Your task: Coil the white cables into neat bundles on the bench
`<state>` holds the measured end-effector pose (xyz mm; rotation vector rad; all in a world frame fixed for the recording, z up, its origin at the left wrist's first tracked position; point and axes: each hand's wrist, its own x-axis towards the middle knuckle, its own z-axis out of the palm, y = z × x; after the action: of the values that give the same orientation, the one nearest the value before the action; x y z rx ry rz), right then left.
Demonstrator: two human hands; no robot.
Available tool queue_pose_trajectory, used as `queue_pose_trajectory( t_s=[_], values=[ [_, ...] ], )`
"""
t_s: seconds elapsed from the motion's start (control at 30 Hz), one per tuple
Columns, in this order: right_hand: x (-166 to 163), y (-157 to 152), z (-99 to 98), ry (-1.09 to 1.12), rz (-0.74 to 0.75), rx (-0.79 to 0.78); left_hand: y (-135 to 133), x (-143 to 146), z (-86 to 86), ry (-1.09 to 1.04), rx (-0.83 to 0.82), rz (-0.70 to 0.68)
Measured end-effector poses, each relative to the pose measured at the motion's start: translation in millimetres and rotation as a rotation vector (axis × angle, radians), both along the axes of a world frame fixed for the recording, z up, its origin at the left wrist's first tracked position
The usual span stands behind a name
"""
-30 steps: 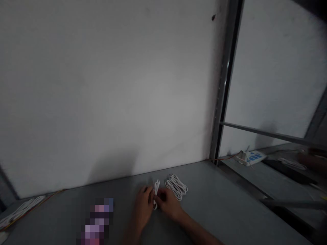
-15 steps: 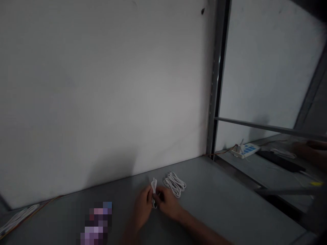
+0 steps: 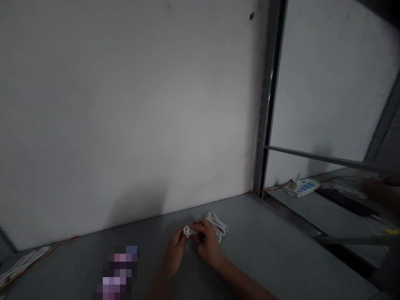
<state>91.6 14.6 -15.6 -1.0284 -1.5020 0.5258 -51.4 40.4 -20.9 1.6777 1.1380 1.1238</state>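
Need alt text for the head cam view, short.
The left hand and right hand pinch a small bundle of white cable over a gray table. A larger coil of white cable lies against the right hand, with a white wall behind.

Left hand (image 3: 175, 253), right hand (image 3: 206, 243) pinch white cable loop (image 3: 188, 231); 1 white cable coil (image 3: 219, 225) just beside, on grey metal bench (image 3: 281, 250).

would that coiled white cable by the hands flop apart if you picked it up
Probably: the coiled white cable is a thin strand in loose loops, so it would likely sag if lifted by one side. It looks light too. Lying flat on the grey table, it would probably slide, not roll, when pushed.
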Motion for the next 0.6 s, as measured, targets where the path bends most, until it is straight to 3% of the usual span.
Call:
queue_pose_trajectory(
  t_s=[0.17,0.3,0.6],
  values=[
    [0,-3,1.5,0.044,0.028,0.047,1,0,-2.7,0.002,-0.043,0.076],
    [0,-4,0.4,0.121,0.105,0.040,-1,1,2.8,0.073,-0.028,0.040],
    [-4,-6,4.6,0.354,0.098,-0.040,-10,3,12.5,0.103,0.075,0.016]
  ],
)
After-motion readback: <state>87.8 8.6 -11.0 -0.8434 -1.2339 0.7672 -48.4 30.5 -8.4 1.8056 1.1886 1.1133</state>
